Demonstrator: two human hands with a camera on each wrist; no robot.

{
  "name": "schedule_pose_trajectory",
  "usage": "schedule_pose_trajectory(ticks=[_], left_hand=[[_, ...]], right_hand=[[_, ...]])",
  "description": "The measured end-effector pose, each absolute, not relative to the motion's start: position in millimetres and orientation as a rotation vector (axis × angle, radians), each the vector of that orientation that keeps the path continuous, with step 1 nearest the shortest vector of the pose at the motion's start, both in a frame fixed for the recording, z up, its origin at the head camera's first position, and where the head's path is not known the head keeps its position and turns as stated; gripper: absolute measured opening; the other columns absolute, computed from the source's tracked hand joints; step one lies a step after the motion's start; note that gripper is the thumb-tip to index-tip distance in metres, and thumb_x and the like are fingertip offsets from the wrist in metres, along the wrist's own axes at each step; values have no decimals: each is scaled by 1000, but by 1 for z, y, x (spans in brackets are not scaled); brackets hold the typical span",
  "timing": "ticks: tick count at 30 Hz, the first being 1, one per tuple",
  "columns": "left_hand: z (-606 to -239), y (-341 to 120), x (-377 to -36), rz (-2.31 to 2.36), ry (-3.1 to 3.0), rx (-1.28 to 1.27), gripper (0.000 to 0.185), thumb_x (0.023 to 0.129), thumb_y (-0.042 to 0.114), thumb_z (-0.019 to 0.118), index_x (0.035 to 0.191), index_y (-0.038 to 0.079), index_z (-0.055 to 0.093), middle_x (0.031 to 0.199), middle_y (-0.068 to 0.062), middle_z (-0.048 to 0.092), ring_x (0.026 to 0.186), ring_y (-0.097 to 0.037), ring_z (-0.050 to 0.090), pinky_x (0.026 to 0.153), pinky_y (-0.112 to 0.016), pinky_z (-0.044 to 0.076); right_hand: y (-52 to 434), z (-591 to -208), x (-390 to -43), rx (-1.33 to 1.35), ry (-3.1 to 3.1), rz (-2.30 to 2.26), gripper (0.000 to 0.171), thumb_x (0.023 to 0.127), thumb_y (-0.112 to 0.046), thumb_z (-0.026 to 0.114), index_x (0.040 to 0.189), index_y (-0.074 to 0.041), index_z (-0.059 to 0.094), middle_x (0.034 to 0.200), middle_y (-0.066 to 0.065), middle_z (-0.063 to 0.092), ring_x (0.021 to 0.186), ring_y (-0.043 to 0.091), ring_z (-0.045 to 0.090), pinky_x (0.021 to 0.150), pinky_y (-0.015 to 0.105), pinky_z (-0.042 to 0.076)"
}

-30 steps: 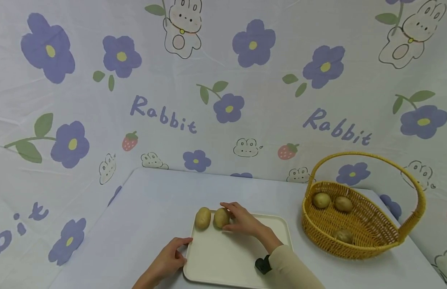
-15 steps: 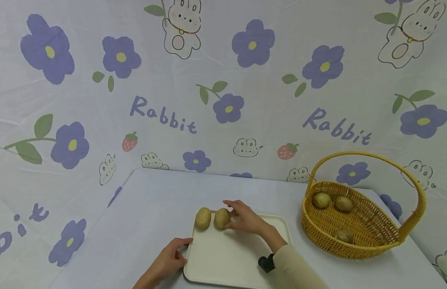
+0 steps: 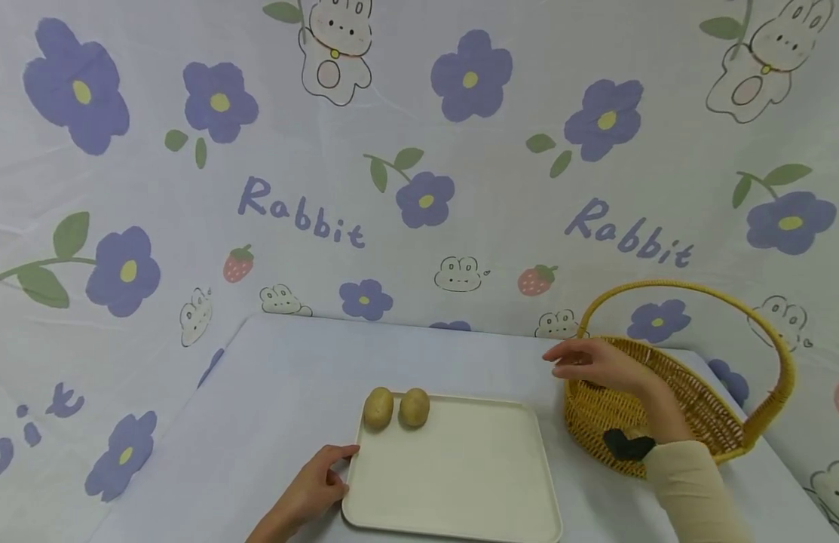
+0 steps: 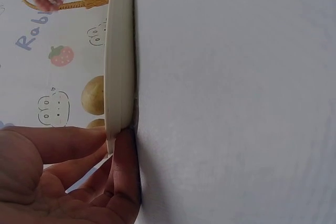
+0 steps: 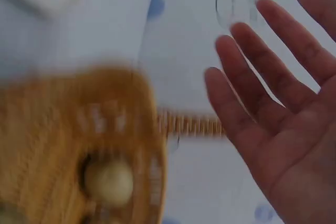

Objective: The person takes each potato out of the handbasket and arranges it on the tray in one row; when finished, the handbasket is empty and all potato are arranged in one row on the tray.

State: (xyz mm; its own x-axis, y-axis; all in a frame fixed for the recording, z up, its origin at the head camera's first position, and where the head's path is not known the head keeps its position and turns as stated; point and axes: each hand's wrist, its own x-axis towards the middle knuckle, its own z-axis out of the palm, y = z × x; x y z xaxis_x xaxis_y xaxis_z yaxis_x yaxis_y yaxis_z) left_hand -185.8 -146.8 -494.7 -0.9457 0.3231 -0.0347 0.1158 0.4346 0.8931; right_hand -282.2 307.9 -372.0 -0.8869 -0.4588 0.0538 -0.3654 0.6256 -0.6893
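**Right hand leaves the tray and hangs over the basket**

Your right hand [image 3: 598,364] has swung off the tray, where it rested against the second potato half a second ago, and now hangs at the right of the head frame above the near rim of the wicker basket [image 3: 721,422], fingers spread and slack, gripping nothing. The right wrist view confirms it: an empty open palm [image 5: 286,119], with one pale potato [image 5: 109,182] blurred in the basket at the lower left of that frame, so the potato lies below and palm-side of your fingers. From the head view the hand and sleeve hide the basket's contents, and you cannot read any potato's long axis there.

Largest to smallest: the basket sits right of centre, its hoop handle arching above your wrist. The cream tray [image 3: 460,483] lies in the lower middle, unmoved. Your left hand [image 3: 317,486] pinches its near-left corner, thumb on top and fingers curled under the rim, as the left wrist view shows. Two potatoes [image 3: 396,408] stand side by side, just touching, at the tray's upper-left corner, long axes pointing away from you.

Your right hand is by far the nearer to the basket.
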Motion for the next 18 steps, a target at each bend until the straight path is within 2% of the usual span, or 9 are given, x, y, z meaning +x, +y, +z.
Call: schedule_pose_trajectory(ticks=[4, 7, 12, 18], left_hand=[[-497, -151, -186, 1512, 2495, 383, 54, 70, -5, 57, 123, 2, 45, 114, -17, 44, 62, -10, 45, 49, -21, 39], [-497, -154, -185, 1512, 2500, 381, 54, 71, -5, 56, 123, 2, 45, 115, -17, 44, 62, -10, 45, 50, -21, 38], [-496, -156, -186, 1505, 2499, 389, 53, 71, -5, 56, 123, 3, 45, 116, -17, 43, 63, -11, 45, 50, -21, 39], [-499, -152, -188, 1508, 2501, 426, 53, 71, -5, 56, 123, 3, 46, 117, -17, 43, 61, -10, 45, 50, -21, 40]], right_hand=[[355, -368, -283, -484, 2842, -1057, 35, 82, -35, 54, 110, -14, 55, 108, 8, 57, 99, 23, 50, 81, 40, 40], [376, -375, -290, -367, 2983, -1075, 43, 84, -37, 50, 116, -10, 51, 113, 15, 53, 102, 30, 47, 81, 47, 37], [385, -394, -303, -142, 3184, -1083, 52, 85, -40, 46, 120, -2, 46, 117, 26, 44, 105, 41, 41, 78, 53, 35], [388, -421, -317, -24, 3191, -957, 54, 87, -38, 44, 122, 3, 42, 118, 29, 41, 104, 44, 39, 79, 53, 34]])
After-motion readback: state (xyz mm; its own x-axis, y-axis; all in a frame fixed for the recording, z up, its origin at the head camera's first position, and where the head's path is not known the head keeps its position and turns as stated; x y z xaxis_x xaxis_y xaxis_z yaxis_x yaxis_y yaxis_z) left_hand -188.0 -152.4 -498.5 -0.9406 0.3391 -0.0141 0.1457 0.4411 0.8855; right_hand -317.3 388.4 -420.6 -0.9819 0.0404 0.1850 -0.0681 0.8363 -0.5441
